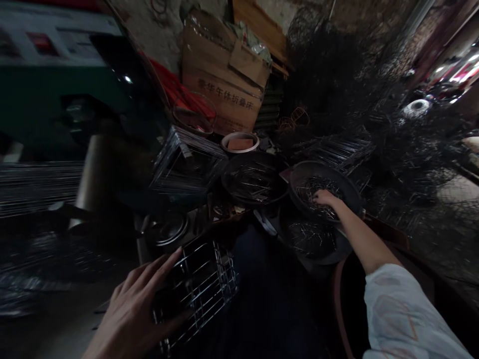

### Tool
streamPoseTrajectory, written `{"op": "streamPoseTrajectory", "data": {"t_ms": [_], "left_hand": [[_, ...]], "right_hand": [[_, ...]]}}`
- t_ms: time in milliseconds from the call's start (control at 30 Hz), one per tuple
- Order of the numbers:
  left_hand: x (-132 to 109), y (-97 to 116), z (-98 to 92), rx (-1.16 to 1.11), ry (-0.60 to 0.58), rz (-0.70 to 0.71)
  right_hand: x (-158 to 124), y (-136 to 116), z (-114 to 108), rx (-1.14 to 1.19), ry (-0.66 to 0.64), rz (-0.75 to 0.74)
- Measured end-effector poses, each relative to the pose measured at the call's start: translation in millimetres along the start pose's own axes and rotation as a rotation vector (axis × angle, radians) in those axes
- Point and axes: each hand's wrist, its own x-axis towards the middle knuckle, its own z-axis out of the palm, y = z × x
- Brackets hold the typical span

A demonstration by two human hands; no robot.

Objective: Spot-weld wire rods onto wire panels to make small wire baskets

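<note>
A small wire cage (205, 284) of shiny metal rods rests at my lap. My left hand (136, 299) grips its left side, thumb across the front and fingers along the upper edge. On the right, my right hand (324, 197) reaches into a round dark pan (354, 192) that holds many short metal wire pieces (307, 187). Its fingers are bent together among the wires; whatever they pinch is too small to make out. Just below, another round pan (337, 257) contains more wire pieces, partly covered by the upper pan.
A wide black pan (228, 187) with longer wires sits left of the right-hand pan. Behind are a wire frame (190, 159), a white-rimmed bowl (225, 142) with a reddish block, and a cardboard box (220, 75). Tangled dark wire (337, 75) fills the right; machinery (92, 169) stands left.
</note>
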Motion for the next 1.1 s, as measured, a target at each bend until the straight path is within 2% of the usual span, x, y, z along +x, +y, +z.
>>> {"op": "streamPoseTrajectory", "data": {"t_ms": [100,233,333,500,633,833,1100], "left_hand": [[3,5,-4.1,0.002,-0.021,-0.015],[3,11,-8.1,0.003,-0.015,-0.01],[0,13,-10.3,-0.016,-0.016,-0.008],[-5,15,-15.2,-0.026,-0.021,0.004],[-9,14,-16.0,-0.016,-0.014,-0.005],[-12,12,-14.2,0.001,-0.019,0.011],[-11,14,-13.3,0.029,-0.039,0.007]], "right_hand": [[-29,13,2,0.247,-0.047,0.071],[-62,17,23,0.522,-0.118,0.113],[-70,19,30,0.682,-0.109,0.133],[-68,23,20,0.829,-0.013,0.125],[-68,25,15,0.76,0.031,0.127],[-53,25,15,0.456,0.046,0.18],[-16,-1,36,0.185,-0.047,0.079]]}}
